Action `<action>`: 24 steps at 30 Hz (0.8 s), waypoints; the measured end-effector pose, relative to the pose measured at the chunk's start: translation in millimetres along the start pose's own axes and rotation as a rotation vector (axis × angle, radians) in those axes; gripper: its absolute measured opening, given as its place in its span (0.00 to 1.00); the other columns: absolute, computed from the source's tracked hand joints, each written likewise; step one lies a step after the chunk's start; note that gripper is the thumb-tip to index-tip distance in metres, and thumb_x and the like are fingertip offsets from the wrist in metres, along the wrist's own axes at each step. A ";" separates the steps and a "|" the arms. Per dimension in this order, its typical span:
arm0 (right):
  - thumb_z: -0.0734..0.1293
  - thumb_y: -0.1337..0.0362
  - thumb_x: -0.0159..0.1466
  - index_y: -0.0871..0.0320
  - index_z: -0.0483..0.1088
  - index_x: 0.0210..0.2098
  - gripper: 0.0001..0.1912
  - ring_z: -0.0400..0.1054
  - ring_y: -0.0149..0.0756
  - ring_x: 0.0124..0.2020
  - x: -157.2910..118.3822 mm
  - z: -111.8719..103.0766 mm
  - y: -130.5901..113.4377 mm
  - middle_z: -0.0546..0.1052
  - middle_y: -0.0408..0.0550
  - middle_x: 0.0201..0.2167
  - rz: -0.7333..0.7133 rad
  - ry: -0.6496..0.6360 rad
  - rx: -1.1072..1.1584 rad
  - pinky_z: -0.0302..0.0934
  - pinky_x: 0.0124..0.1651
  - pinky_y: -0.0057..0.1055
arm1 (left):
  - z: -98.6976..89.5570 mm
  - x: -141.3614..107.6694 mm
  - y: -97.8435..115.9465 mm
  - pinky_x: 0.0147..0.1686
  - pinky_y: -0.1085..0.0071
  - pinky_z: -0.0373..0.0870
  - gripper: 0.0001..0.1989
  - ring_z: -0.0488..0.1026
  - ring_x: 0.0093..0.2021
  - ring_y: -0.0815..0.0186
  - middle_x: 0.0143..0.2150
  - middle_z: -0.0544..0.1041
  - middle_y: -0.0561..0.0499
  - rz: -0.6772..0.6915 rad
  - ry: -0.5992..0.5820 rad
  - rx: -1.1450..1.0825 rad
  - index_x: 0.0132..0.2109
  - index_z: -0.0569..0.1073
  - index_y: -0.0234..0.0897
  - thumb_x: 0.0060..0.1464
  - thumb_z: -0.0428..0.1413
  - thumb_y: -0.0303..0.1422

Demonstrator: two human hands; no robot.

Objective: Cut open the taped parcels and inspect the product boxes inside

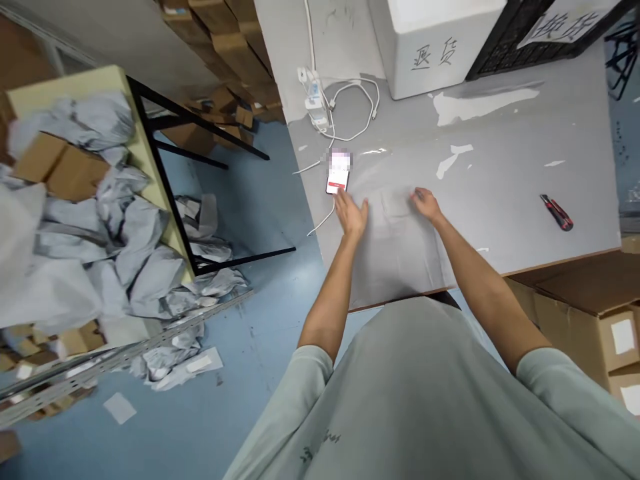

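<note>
A smartphone (338,175) with a lit screen lies on the grey tabletop (505,173), part of its display blurred out. My left hand (351,217) is at its lower end, fingers apart, with a fingertip at the screen's bottom edge; whether it presses is hard to tell. To the right, my right hand (425,203) is closed just above or on the table, fingers curled inward. Anything inside that hand is hidden. White charging cables (353,139) and a power adapter (316,107) lie beyond the phone. Farther right rests a red and black utility knife (557,213).
A white bin (430,50) with handwriting and a black crate (520,40) stand at the table's back. Left, another table (117,87) is heaped with grey mailer bags (120,227). Cardboard boxes (570,327) stand by the right front edge; more boxes (235,50) are stacked behind.
</note>
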State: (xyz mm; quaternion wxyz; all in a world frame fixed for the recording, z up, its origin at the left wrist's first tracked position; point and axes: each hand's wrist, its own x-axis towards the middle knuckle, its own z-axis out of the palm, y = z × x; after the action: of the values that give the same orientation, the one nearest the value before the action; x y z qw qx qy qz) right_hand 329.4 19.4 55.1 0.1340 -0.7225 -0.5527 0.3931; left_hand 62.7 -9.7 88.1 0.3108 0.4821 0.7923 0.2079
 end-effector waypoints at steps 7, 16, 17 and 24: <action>0.72 0.39 0.74 0.59 0.81 0.66 0.35 0.81 0.54 0.64 -166.6 -134.0 29.2 0.85 0.61 0.64 -0.014 0.042 0.522 0.74 0.70 0.58 | 23.4 -177.0 102.5 0.76 0.53 0.72 0.20 0.82 0.70 0.49 0.66 0.86 0.36 0.286 -0.348 -0.335 0.66 0.82 0.35 0.78 0.56 0.41; 0.83 0.32 0.59 0.51 0.86 0.52 0.34 0.86 0.56 0.57 -410.9 -214.6 181.3 0.91 0.57 0.53 0.162 0.637 0.997 0.76 0.70 0.58 | 117.0 -337.4 198.0 0.73 0.49 0.77 0.22 0.85 0.66 0.50 0.58 0.90 0.41 0.563 -0.853 -0.387 0.60 0.85 0.44 0.76 0.54 0.49; 0.82 0.31 0.59 0.51 0.86 0.52 0.35 0.86 0.56 0.57 -425.0 -222.1 205.0 0.91 0.57 0.53 0.187 0.710 1.006 0.76 0.70 0.58 | 133.9 -351.7 212.9 0.74 0.49 0.77 0.22 0.85 0.66 0.50 0.58 0.90 0.42 0.595 -0.880 -0.370 0.60 0.86 0.45 0.76 0.54 0.49; 0.78 0.31 0.65 0.50 0.85 0.53 0.32 0.85 0.56 0.59 -497.2 -286.1 360.3 0.90 0.57 0.54 0.309 1.019 0.965 0.75 0.70 0.57 | 265.6 -459.8 305.7 0.73 0.48 0.78 0.24 0.86 0.64 0.50 0.62 0.88 0.39 0.663 -1.093 -0.289 0.62 0.85 0.41 0.73 0.53 0.46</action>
State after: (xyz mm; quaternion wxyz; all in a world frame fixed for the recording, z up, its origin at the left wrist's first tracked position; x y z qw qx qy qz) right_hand 744.2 -488.4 224.9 0.6227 -0.7463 -0.0773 0.2218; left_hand 598.1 -275.3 223.4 0.6496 0.6905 0.2938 0.1222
